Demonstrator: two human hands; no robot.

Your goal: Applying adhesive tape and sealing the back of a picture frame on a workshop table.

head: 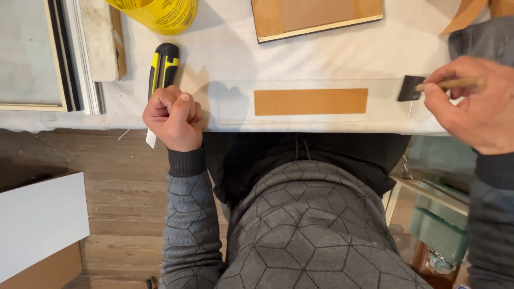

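Observation:
A clear plastic strip (230,104) lies along the near edge of the white-covered table (332,53), with a brown wooden strip (310,101) under or on its middle. My left hand (172,116) is a closed fist resting at the strip's left end, holding nothing I can see. My right hand (471,104) pinches the wooden handle of a small black foam brush (411,88), whose head touches the right end of the clear strip.
A yellow-and-black utility knife (162,67) lies just beyond my left fist. A yellow tub (160,13) stands at the back, a wooden board (316,18) further right, framed panels (48,53) at far left. White board (37,219) on the wooden floor.

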